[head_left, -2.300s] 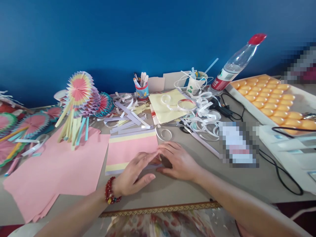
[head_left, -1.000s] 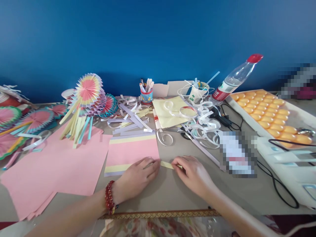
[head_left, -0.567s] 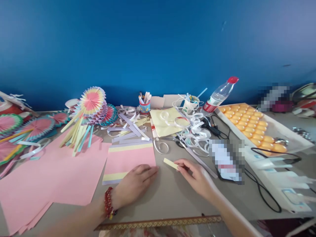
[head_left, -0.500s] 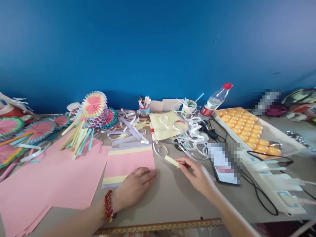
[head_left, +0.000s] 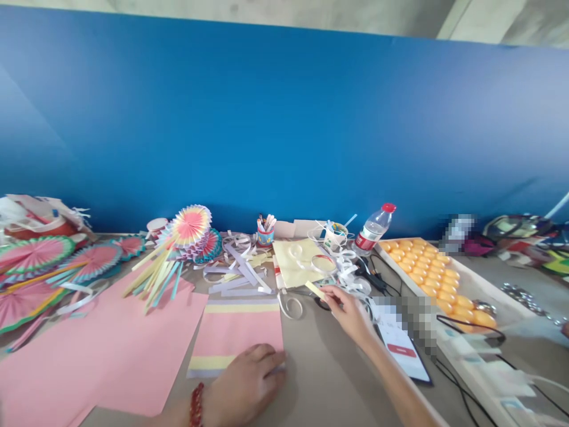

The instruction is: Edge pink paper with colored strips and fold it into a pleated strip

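My left hand (head_left: 246, 382), with a red bead bracelet (head_left: 197, 405) at its wrist, lies palm down, fingers stretched, over the lower right part of a pink sheet (head_left: 249, 327) with yellow and lilac stripes along its far and near edges. Between thumb and fingertips, my right hand (head_left: 349, 314) pinches a short yellow paper strip (head_left: 313, 289). That strip is beside the near edge of a plain yellow sheet (head_left: 293, 270). A curled white strip (head_left: 293, 308) lies on the table between my hands.
Large pink sheets (head_left: 111, 350) and folded paper rosettes (head_left: 191, 228) cover the left side. Behind are paper scraps (head_left: 240, 270), a pen cup (head_left: 265, 236) and a bottle (head_left: 376, 228). To the right lie a phone (head_left: 402, 350), a tray of orange domes (head_left: 427, 276) and black cables (head_left: 462, 385).
The view has tilted up, showing the top of the blue wall. My right hand has carried the yellow strip farther from me, past the white curl. My left hand stays on the striped sheet.
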A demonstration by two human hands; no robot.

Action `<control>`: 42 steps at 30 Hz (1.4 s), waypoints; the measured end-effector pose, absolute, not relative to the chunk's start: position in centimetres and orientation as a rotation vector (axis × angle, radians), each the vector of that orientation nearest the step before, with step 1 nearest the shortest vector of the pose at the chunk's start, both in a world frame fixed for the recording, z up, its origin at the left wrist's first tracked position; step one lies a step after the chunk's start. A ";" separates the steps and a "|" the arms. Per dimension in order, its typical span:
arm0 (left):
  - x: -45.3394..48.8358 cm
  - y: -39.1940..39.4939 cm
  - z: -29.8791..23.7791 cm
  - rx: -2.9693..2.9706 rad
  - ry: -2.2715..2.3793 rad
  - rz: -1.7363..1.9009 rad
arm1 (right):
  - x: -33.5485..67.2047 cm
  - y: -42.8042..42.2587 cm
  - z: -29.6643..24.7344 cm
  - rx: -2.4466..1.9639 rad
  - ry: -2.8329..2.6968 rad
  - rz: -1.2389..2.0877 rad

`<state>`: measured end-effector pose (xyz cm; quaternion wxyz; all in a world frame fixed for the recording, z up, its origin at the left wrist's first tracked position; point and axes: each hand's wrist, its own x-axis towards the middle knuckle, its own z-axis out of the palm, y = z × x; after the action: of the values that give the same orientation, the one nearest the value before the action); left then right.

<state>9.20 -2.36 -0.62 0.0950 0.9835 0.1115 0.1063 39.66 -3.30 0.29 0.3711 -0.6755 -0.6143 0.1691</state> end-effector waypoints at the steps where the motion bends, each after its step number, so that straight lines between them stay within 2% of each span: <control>1: 9.2 -2.4 -0.4 2.906 0.328 0.289 | 39.7 -2.9 0.5 -1.745 -1.612 0.396; 6: 8.8 -2.8 1.9 2.878 0.177 0.132 | 39.7 -0.6 2.2 -1.852 -1.804 0.078; 9: 7.9 -2.3 3.0 2.843 0.127 0.115 | 39.0 -0.1 2.9 -1.867 -1.865 0.002; 13: 5.8 0.1 2.4 2.843 0.413 0.132 | 35.7 -1.1 2.9 -1.883 -2.003 -0.202; 19: 1.9 3.8 -0.2 2.837 0.876 0.066 | 33.1 -3.1 1.0 -1.549 -2.435 -0.084; 25: 0.7 2.6 -0.7 2.796 0.891 0.110 | 36.1 -3.3 0.5 -1.793 -2.160 -0.343; 30: 1.6 2.0 -1.1 2.820 0.843 0.140 | 31.8 -3.5 1.3 -1.587 -2.366 -0.136; 34: 1.0 2.3 -1.8 2.814 0.862 0.170 | 29.5 -3.2 -0.6 -1.379 -2.607 0.092; 42: -3.5 2.0 -2.1 2.912 1.024 0.217 | 30.6 -3.1 -3.0 -1.397 -2.661 0.112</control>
<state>-3.54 2.05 -2.06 0.0236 0.9408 0.3309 0.0701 30.57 -3.13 -2.98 0.0672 -0.4634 -0.8828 0.0372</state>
